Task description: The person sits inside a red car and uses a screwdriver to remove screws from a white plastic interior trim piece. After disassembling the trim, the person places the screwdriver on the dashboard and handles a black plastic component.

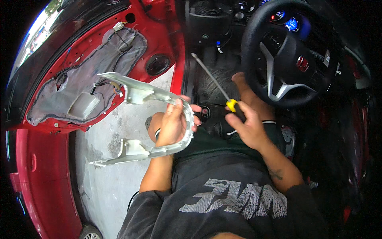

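Note:
My left hand [175,119] grips a pale U-shaped plastic trim piece [186,137] by its curved middle, its two arms reaching left and its molded tabs showing. In my right hand [250,127] is a screwdriver [215,81] with a yellow and black handle; its long metal shaft points up and left, over the dark footwell, clear of the trim. Both hands are above my lap.
To the left the red car door [155,36] stands open, its inner panel showing plastic sheet [79,79], wires and a speaker [158,63]. The steering wheel [252,44] and lit dashboard are at upper right. Pale floor [99,183] shows beside me.

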A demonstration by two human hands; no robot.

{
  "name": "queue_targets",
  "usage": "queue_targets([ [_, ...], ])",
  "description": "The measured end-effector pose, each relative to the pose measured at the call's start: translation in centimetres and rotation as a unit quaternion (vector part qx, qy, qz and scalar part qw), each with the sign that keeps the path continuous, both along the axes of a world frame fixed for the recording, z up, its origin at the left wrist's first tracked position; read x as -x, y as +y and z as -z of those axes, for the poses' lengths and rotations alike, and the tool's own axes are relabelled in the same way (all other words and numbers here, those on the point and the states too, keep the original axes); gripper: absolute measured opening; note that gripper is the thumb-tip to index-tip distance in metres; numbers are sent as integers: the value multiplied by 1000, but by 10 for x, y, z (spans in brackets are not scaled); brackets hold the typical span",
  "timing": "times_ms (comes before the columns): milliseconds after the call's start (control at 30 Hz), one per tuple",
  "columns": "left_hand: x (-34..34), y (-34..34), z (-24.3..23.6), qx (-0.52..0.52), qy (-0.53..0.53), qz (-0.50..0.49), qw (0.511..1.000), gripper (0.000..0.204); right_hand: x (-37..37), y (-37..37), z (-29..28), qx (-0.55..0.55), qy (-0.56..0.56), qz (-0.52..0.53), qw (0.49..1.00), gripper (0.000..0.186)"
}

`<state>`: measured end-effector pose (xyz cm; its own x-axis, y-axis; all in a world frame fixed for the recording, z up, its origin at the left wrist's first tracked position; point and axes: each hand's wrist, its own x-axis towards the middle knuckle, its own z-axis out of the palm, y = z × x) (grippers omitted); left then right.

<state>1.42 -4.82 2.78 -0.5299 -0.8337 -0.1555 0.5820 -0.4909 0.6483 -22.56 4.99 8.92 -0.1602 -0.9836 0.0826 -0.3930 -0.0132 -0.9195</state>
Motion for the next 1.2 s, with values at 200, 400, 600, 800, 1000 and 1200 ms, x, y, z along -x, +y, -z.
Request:
queue_targets([
  [200,-24,-9,-19,51,-28,-58,997,35,30,47,-43,76,292,-19,953,38],
  [400,-22,-3,-33,104,-83,-56,990,36,35,54,-73,114,470,-8,875,45],
  [600,-17,-2,-34,118,-96,-51,987,36,35,44,-85,137,512,-23,848,47],
  [800,-16,-1,-32,115,-108,-58,986,36,35,39,-87,134,525,-27,840,48],
  [1000,-17,-1,-28,114,-136,-56,983,36,31,37,-91,144,536,-48,830,50],
  [1200,-17,0,-31,128,-212,-56,967,34,32,33,-107,171,549,-65,816,36],
])
